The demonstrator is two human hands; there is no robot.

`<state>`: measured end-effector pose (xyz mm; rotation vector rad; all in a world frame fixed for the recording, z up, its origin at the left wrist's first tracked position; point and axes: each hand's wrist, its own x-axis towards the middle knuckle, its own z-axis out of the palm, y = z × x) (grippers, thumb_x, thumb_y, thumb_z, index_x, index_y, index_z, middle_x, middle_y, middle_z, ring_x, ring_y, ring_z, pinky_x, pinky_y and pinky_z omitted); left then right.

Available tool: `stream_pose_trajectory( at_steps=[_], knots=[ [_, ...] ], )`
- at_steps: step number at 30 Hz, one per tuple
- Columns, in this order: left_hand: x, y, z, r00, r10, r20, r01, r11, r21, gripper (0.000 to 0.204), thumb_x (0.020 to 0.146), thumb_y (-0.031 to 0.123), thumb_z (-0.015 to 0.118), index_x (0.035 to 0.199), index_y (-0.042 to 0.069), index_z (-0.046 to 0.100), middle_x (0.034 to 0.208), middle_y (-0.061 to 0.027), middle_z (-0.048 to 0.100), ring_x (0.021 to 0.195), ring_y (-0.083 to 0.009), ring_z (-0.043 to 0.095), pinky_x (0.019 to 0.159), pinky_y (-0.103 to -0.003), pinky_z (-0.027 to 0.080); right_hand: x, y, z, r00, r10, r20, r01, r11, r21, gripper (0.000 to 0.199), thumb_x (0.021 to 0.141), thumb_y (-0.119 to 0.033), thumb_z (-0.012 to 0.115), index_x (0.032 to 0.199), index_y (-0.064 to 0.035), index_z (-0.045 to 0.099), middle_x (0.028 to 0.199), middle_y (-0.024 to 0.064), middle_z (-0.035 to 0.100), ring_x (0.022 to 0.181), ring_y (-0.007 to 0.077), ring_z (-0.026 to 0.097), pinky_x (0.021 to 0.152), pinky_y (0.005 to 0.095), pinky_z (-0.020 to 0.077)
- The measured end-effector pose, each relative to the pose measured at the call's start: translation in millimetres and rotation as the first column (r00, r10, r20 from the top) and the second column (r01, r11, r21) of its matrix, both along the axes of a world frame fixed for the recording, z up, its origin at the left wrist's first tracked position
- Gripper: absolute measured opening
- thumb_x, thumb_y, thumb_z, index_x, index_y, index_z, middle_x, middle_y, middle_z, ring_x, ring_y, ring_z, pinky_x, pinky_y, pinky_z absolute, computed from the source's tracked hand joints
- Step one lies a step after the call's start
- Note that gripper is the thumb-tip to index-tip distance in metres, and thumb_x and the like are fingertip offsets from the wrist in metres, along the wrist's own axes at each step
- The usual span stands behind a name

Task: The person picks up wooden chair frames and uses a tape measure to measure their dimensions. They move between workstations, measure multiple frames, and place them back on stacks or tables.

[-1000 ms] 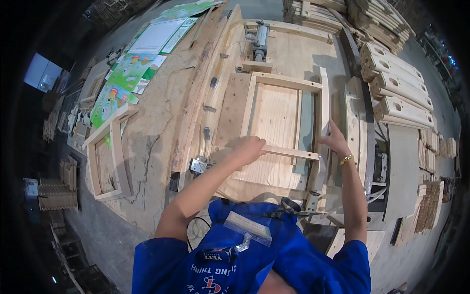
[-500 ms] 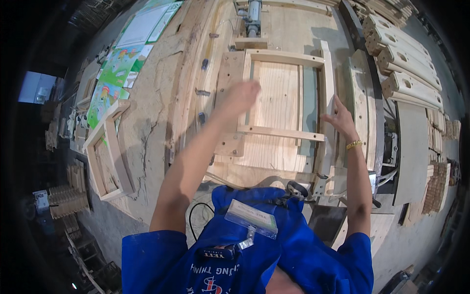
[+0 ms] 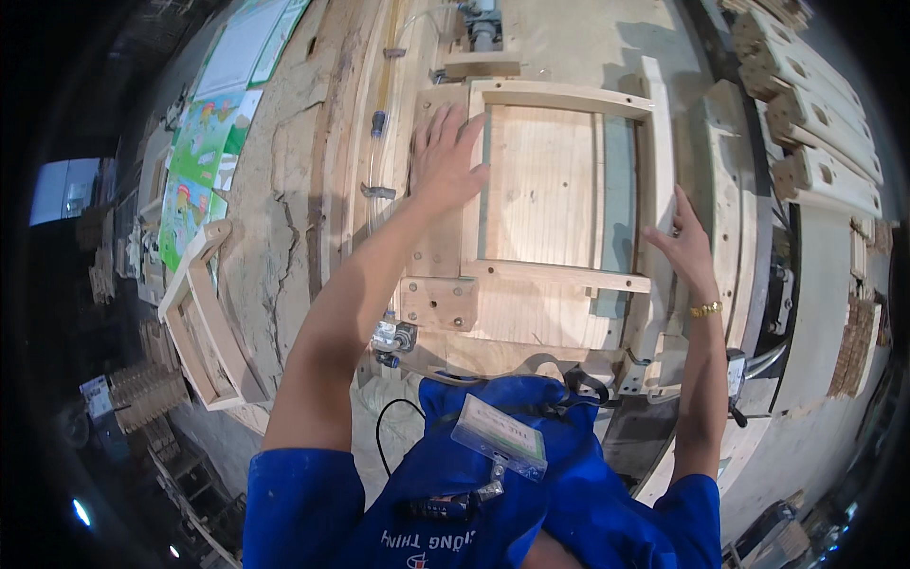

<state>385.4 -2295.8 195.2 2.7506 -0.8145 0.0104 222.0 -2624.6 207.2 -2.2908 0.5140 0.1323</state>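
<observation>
A light wooden frame (image 3: 563, 274) of jointed rails lies on a fixture over a pale board (image 3: 545, 185). My left hand (image 3: 447, 156) rests over its left rail, fingers spread, with the thumb toward the inside of the frame. At the opposite side, my right hand (image 3: 686, 248) is beside the long right rail (image 3: 658, 161). Its thumb and fingers are apart and touch the rail's outer edge without wrapping round it. Wooden pieces with bolts (image 3: 438, 303) flank the frame at the left.
A metal cylinder (image 3: 483, 27) sits beyond the frame. Another assembled wooden frame (image 3: 210, 327) leans at the left, near green printed sheets (image 3: 199, 137). Slotted wooden parts (image 3: 801, 104) are stacked at the right. A clear air fitting (image 3: 389, 334) lies near my left forearm.
My left hand, which was blurred and closed over the frame, has moved left onto the left rail and spread its fingers. My right hand stays at the right rail.
</observation>
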Motion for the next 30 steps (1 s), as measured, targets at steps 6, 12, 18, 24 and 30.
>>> stream_pose_trajectory(
  at_steps=[6,12,18,24,30],
  knots=[
    [-3.6,-0.4,-3.4,0.998,-0.031,0.048,0.034,0.997,-0.066,0.060,0.075,0.023,0.057,0.133,0.023,0.043,0.145,-0.0187,0.023,0.135,-0.0353,0.016,0.108,-0.054,0.009,3.9,13.6,10.9,0.998,0.002,-0.057,-0.007,0.997,-0.076,0.075,0.070,-0.020,0.068,0.136,-0.0025,0.037,0.089,0.0171,0.061,0.074,0.0210,0.057,0.070,0.0304,0.0466],
    [-0.3,-0.5,-1.1,0.998,-0.050,0.031,0.050,0.999,-0.006,0.040,0.075,0.022,0.058,0.115,0.025,0.062,0.146,-0.0160,0.022,0.136,-0.0343,0.016,0.109,-0.050,0.009,3.2,14.5,9.2,0.999,0.021,-0.045,-0.031,0.970,-0.241,0.073,0.070,-0.020,0.067,0.135,-0.0014,0.039,0.073,0.0145,0.059,0.055,0.0173,0.051,0.058,0.0310,0.0450],
    [2.1,-0.3,-4.0,0.998,-0.034,0.047,0.033,0.999,0.027,0.038,0.075,0.023,0.058,0.113,0.026,0.063,0.147,-0.0138,0.023,0.137,-0.0322,0.015,0.109,-0.049,0.009,2.7,15.3,6.6,1.000,0.015,-0.016,-0.018,0.978,-0.208,0.075,0.070,-0.023,0.069,0.135,-0.0013,0.038,0.099,0.0256,0.062,0.065,0.0223,0.062,0.067,0.0335,0.0489],
    [3.5,-1.4,-3.4,0.996,-0.063,0.058,0.061,0.998,0.035,0.039,0.075,0.021,0.060,0.113,0.025,0.063,0.147,-0.0154,0.023,0.136,-0.0329,0.017,0.109,-0.049,0.010,-4.3,10.9,-5.9,0.994,0.012,0.112,0.010,0.980,-0.199,0.073,0.071,-0.022,0.070,0.134,-0.0015,0.039,0.105,0.0244,0.061,0.066,0.0227,0.061,0.065,0.0315,0.0479],
    [2.2,-2.3,-5.2,0.998,-0.060,0.029,0.059,0.998,0.037,0.035,0.073,0.022,0.058,0.107,0.021,0.066,0.147,-0.0133,0.024,0.137,-0.0304,0.016,0.110,-0.046,0.007,-7.2,13.8,-4.8,0.991,-0.071,0.118,0.085,0.989,-0.120,0.069,0.070,-0.021,0.069,0.132,-0.0035,0.043,0.100,0.0224,0.062,0.075,0.0305,0.062,0.072,0.0351,0.0482]
  ],
)
